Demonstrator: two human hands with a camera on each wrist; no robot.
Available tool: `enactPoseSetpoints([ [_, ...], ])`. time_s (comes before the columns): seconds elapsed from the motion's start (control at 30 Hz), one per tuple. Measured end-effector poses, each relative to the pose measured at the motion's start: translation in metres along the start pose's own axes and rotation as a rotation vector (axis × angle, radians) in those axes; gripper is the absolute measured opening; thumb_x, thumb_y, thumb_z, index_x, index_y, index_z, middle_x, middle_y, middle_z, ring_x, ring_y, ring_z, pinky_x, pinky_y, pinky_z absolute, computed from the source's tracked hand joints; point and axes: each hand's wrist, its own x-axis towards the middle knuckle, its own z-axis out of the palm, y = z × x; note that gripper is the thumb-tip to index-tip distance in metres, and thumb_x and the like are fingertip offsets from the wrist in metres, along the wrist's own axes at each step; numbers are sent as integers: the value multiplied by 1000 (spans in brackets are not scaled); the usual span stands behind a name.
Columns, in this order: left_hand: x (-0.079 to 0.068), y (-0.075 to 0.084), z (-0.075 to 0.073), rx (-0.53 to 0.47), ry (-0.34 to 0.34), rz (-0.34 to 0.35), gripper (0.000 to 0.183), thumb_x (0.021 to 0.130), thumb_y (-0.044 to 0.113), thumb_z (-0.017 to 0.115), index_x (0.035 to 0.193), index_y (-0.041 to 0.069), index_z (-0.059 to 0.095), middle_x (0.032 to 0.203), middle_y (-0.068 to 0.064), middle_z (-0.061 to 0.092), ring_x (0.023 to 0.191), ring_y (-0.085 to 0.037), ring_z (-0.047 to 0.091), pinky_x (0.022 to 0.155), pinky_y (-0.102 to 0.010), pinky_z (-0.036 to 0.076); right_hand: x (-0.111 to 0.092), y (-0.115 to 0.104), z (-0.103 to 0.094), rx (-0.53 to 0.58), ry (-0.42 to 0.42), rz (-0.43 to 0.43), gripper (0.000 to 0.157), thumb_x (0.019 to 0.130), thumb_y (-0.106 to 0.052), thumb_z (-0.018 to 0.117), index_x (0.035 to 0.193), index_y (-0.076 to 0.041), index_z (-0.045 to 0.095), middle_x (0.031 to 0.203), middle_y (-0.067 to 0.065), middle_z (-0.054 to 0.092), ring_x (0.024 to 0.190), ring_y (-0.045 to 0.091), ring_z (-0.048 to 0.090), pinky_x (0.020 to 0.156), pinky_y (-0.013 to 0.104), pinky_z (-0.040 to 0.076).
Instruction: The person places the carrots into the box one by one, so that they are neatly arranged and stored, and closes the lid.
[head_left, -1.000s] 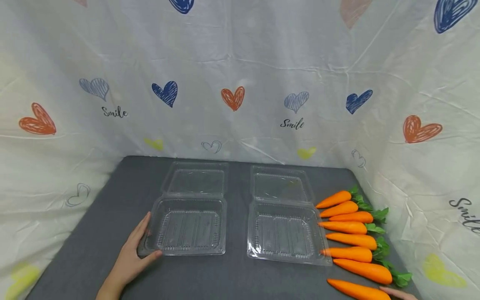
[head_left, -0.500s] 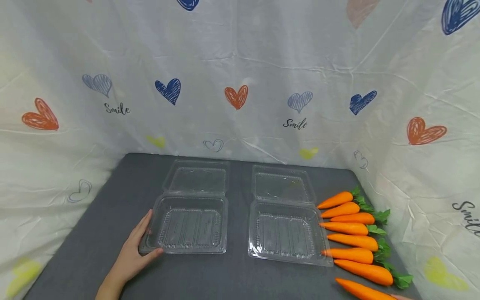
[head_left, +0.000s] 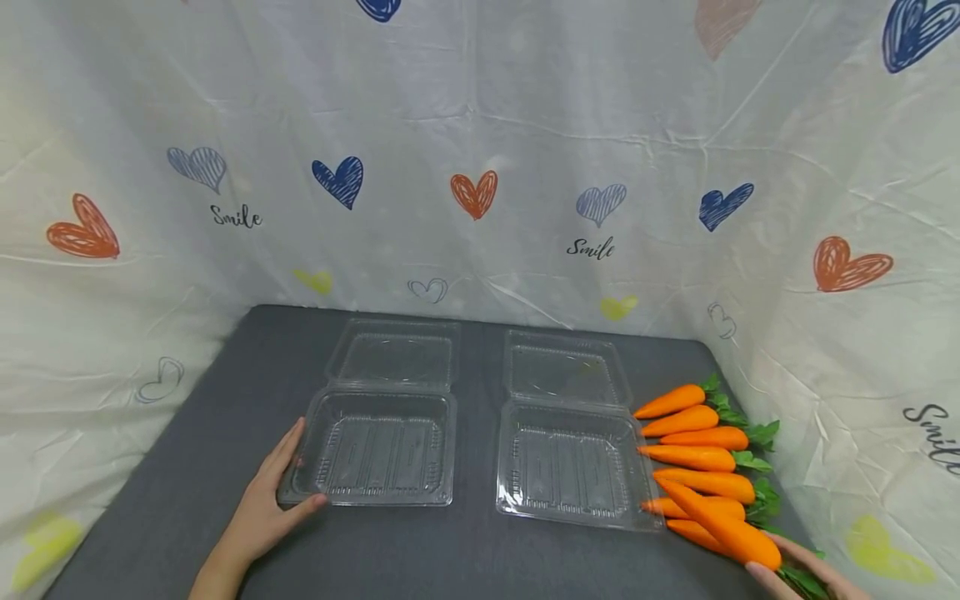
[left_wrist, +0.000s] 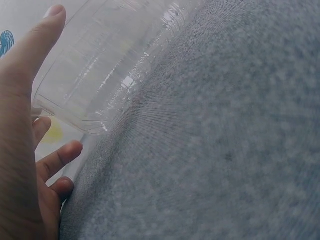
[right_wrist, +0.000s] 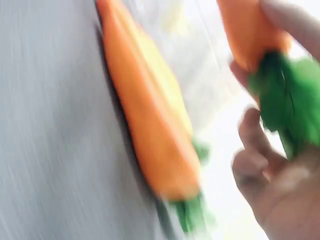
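Note:
My left hand (head_left: 258, 515) rests at the near left corner of an open clear plastic clamshell container (head_left: 382, 454), fingers extended along its side and thumb at its front rim. In the left wrist view, thumb and loosely bent fingers lie around the corner of that container (left_wrist: 107, 75). At the lower right, my right hand (head_left: 813, 571) grips an orange carrot (head_left: 723, 525) by its thick leafy end, tip pointing up and left. It overlaps the nearest carrots of a row in the head view. The right wrist view, blurred, shows the held carrot (right_wrist: 252, 32) with green leaves (right_wrist: 287, 95).
A second open clamshell (head_left: 566, 471) lies right of the first, both lids folded back. Several carrots (head_left: 693, 456) lie in a row along the right side, some tips reaching its rim. A heart-print curtain (head_left: 465, 125) encloses the grey table (head_left: 472, 550).
My right hand has lifted the nearest carrot from the front right of the table and brought it up and forward over the row, now tilted. The left hand stays at the container.

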Motion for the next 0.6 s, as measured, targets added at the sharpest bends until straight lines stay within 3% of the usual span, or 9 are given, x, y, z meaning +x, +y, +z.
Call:
enactPoseSetpoints([
  [0.07, 0, 0, 0, -1, -3, -2, 115, 80, 23, 92, 172, 22, 23, 175, -18, 23, 147, 17, 12, 102, -88, 25, -8, -18, 12, 66, 100, 43, 100, 75, -73, 85, 144, -4, 65, 121, 15, 77, 81, 6, 67, 64, 28, 54],
  [0.13, 0, 0, 0, -2, -5, -4, 115, 80, 23, 92, 172, 22, 22, 175, -18, 23, 147, 17, 12, 103, -88, 24, -19, -40, 21, 166, 157, 74, 95, 73, -70, 89, 142, -9, 69, 104, -1, 80, 75, -1, 63, 60, 23, 51],
  [0.23, 0, 0, 0, -8, -7, -3, 115, 80, 21, 92, 172, 22, 22, 175, -18, 23, 147, 18, 11, 104, -87, 24, -30, -66, 36, 305, 184, -1, 80, 77, -57, 92, 139, -11, 72, 90, -26, 71, 69, -10, 57, 58, 18, 51],
  [0.3, 0, 1, -1, -9, -6, -1, 115, 80, 21, 92, 172, 22, 22, 175, -18, 23, 147, 18, 11, 104, -87, 24, -34, -81, 47, 333, 171, -57, 75, 80, -54, 92, 138, -12, 72, 86, -36, 63, 74, -11, 57, 62, 17, 51],
  [0.43, 0, 1, -1, -10, -4, 3, 116, 79, 19, 93, 172, 22, 23, 174, -21, 24, 147, 18, 11, 104, -87, 24, -36, -108, 70, 379, 174, -206, 64, 81, -47, 93, 133, -15, 76, 94, -30, 68, 78, -11, 61, 64, 16, 52],
  [0.53, 0, 2, -1, -8, -7, 2, 116, 79, 20, 93, 172, 22, 22, 174, -21, 23, 147, 18, 11, 104, -87, 25, -35, -126, 85, 423, 194, -334, 53, 80, -36, 96, 126, -15, 80, 101, -15, 75, 72, -3, 67, 59, 22, 55],
  [0.6, 1, 2, -2, -3, -10, -4, 116, 80, 21, 93, 172, 23, 22, 174, -20, 23, 147, 19, 11, 104, -87, 25, -35, -136, 94, 440, 196, -408, 49, 80, -30, 96, 124, -14, 80, 96, -5, 77, 58, 5, 63, 51, 25, 52],
])
